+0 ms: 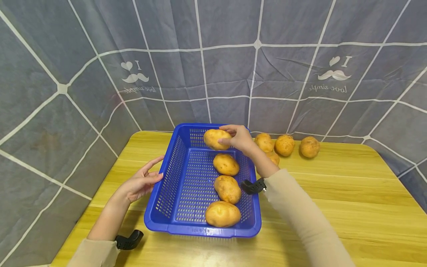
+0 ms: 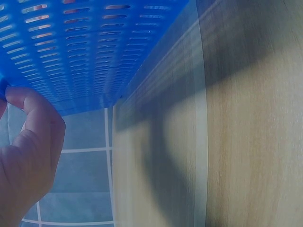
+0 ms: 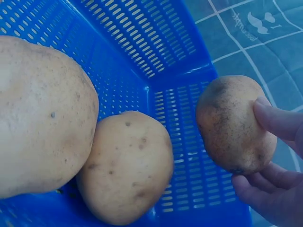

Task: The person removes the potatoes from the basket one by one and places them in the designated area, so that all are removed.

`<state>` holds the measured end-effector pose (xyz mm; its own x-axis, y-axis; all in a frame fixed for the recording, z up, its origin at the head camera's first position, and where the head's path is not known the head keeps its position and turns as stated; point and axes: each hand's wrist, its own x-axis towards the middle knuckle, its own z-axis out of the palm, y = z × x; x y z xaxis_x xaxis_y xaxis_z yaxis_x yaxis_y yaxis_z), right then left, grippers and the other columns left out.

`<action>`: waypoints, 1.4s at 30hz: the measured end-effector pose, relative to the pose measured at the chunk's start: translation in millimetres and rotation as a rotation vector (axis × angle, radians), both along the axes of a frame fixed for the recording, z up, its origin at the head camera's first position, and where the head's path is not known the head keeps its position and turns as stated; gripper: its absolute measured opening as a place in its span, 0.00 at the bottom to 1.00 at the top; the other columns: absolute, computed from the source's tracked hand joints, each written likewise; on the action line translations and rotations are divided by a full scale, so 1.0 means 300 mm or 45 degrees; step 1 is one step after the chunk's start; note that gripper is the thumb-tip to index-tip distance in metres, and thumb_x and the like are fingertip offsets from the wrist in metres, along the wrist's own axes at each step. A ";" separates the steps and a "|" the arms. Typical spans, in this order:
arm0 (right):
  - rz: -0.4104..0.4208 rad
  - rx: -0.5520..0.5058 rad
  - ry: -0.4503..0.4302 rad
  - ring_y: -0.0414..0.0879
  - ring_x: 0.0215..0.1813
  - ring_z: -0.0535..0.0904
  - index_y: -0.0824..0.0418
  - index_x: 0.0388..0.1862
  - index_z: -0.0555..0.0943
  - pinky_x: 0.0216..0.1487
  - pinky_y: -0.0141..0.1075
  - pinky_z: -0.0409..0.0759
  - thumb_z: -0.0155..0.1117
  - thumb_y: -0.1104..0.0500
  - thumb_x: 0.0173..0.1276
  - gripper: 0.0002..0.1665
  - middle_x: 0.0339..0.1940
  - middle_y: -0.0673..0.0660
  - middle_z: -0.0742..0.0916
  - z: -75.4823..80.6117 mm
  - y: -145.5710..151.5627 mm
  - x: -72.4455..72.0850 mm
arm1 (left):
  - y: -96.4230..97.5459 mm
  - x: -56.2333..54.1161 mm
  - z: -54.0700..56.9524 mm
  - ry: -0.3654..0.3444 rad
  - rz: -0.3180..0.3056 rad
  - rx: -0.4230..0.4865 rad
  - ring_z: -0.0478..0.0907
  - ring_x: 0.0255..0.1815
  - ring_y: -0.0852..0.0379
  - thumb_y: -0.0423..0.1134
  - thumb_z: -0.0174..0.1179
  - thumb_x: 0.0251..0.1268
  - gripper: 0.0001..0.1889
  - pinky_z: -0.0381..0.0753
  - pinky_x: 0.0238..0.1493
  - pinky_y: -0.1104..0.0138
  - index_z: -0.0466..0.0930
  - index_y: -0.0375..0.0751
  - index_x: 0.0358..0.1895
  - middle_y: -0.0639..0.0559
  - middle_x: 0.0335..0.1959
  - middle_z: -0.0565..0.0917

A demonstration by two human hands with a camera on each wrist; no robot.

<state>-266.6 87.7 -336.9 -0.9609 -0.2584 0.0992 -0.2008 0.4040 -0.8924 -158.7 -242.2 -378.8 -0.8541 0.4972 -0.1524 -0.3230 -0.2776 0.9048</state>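
Observation:
A blue plastic basket (image 1: pixel 202 230) with slotted walls stands on the table. My left hand (image 1: pixel 141 183) grips its left rim; the left wrist view shows the bent fingers (image 2: pixel 35 111) at the edge. Over the basket's far end, my right hand (image 1: pixel 238 137) pinches a potato (image 1: pixel 216 139) between thumb and fingers. The same held potato (image 3: pixel 234 124) appears in the right wrist view near the basket's corner. Below it, three potatoes lie in a row along the basket's right side: a far one (image 1: pixel 226 164), a middle one (image 1: pixel 228 189) and a near one (image 1: pixel 222 214).
Several loose potatoes (image 1: pixel 284 145) lie on the wooden table (image 1: pixel 350 193) to the right of the basket, one partly hidden by the right forearm. A grey curtain (image 1: pixel 230 74) with white lines hangs behind the table. Each wrist wears a black strap (image 1: pixel 253 186).

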 end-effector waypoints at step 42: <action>0.064 -0.029 -0.019 0.53 0.54 0.73 0.61 0.55 0.79 0.48 0.42 0.75 0.72 0.61 0.54 0.27 0.53 0.59 0.82 0.082 0.142 0.148 | -0.002 0.000 -0.001 -0.019 -0.009 0.048 0.82 0.38 0.54 0.24 0.49 0.67 0.32 0.82 0.39 0.63 0.49 0.51 0.70 0.46 0.41 0.81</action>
